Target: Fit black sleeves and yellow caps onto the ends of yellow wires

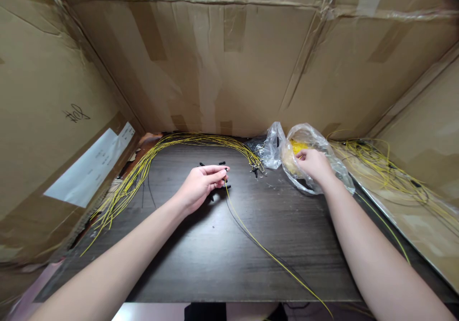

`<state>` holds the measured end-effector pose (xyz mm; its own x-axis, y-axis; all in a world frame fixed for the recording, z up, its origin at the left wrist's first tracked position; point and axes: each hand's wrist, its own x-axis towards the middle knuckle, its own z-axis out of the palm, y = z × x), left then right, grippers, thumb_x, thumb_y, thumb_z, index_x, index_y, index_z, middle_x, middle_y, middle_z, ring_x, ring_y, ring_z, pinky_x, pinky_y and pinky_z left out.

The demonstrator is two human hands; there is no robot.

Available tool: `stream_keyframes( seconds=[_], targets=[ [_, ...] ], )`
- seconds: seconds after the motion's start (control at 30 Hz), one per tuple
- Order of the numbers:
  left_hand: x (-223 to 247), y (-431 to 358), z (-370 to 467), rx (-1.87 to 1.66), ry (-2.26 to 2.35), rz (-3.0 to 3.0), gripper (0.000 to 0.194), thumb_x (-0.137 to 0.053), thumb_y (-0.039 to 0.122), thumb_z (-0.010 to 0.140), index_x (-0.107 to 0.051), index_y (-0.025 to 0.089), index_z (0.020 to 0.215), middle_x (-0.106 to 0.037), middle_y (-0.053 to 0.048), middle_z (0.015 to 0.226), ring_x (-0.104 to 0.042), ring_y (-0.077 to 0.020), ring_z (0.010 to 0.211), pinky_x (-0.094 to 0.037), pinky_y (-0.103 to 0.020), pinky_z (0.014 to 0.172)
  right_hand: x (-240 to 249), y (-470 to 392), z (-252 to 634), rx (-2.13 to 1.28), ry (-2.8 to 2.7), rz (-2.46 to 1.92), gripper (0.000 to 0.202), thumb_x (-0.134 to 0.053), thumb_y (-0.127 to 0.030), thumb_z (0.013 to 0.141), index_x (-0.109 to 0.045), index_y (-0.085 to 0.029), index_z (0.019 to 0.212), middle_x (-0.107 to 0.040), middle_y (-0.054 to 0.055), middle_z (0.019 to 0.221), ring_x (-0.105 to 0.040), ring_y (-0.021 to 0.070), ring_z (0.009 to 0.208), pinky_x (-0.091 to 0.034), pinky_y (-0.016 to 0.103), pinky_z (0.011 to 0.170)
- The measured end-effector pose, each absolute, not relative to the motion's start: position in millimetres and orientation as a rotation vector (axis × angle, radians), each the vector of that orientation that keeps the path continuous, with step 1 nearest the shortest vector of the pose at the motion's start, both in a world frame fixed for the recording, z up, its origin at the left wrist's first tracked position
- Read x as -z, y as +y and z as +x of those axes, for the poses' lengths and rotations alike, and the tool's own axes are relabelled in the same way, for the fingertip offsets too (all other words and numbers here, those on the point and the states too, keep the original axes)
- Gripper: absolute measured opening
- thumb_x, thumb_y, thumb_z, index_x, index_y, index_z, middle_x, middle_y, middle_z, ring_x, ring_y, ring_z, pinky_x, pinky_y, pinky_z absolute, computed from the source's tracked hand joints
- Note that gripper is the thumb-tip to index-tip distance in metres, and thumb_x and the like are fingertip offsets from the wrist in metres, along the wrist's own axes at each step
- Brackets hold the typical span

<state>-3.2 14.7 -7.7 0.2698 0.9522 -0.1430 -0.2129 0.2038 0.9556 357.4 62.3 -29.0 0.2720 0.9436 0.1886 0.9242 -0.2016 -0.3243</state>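
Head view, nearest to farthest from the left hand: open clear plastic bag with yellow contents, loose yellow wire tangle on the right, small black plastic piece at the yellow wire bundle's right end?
From the left hand:
1. Small black plastic piece: just right.
2. Open clear plastic bag: farther right, around the right hand.
3. Loose yellow wire tangle: far right, beyond the bag.

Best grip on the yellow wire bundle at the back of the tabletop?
Yellow wire bundle: I'd grip right of the arch's top, from above and the near side, fingers across the strands. They run close together there but fan out at the left end, and the cardboard wall right behind likely blocks a rear approach.
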Motion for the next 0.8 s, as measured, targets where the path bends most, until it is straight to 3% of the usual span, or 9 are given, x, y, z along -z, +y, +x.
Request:
stream_keyframes(
  seconds=[0.53,0.67,0.8],
  targets=[
    [8,15,-4,-0.995,0.911,1.041,0.031,-0.083,0.025,0.07,-0.077,0.012,0.097,-0.069,-0.008,0.083,-0.058,-0.0112,0.071,-0.045,-0.025,0.067,41,67,361,-0.03,-1.679,-2.02,0.025,-0.062,-0.024,0.074,-0.073,-0.019,0.096,-0.074,0.007,0.083,-0.067,0.0232,0.078,-0.047,0.031,0.071],
    [8,15,-4,-0.994,0.921,1.038,0.03,-0.083,0.025,0.07,-0.077,0.012,0.096,-0.069,-0.009,0.084,-0.058,-0.0112,0.071,-0.045,-0.025,0.067,38,68,360,0.179,-1.533,-1.824,0.02,-0.059,-0.022,0.078,-0.072,-0.016,0.092,-0.073,0.009,0.086,-0.066,0.0218,0.075,-0.05,0.034,0.077],
    [7,15,-4,-0.993,0.931,1.03,0.03,-0.083,0.024,0.07,-0.076,0.012,0.098,-0.069,-0.008,0.083,-0.058,-0.0106,0.07,-0.045,-0.024,0.067,27,65,346,0.195,-1.435,-1.54,0.02,-0.057,-0.023,0.081,-0.071,-0.014,0.093,-0.07,0.01,0.088,-0.064,0.0192,0.071,-0.053,0.034,0.074]
  ],
)
